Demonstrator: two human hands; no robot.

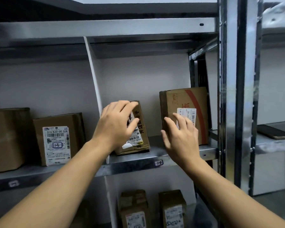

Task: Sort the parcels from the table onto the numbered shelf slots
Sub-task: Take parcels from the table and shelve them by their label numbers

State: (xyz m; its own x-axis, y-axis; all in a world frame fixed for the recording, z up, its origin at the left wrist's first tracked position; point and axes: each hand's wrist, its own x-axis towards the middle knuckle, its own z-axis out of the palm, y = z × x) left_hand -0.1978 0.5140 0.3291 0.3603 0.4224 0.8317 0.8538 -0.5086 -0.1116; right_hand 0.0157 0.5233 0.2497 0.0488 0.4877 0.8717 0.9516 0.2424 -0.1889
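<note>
A small brown parcel (138, 137) with black writing and a barcode label stands upright on the metal shelf (179, 153), just right of the white divider (94, 79). My left hand (117, 124) is in front of its face with relaxed, spread fingers, and whether it touches the parcel I cannot tell. A larger brown box (187, 102) with a red stripe stands further right in the same slot. My right hand (181, 137) hovers before its lower left corner, fingers straight and apart. A slot tag (158, 162) is stuck on the shelf's front edge below.
In the left slot stand a labelled parcel (58, 140) marked 13 and a bigger box (7, 139), with a tag (13, 183) below. Two parcels (133, 209) (173, 209) sit on the lower shelf. A steel upright (232, 96) bounds the slot on the right.
</note>
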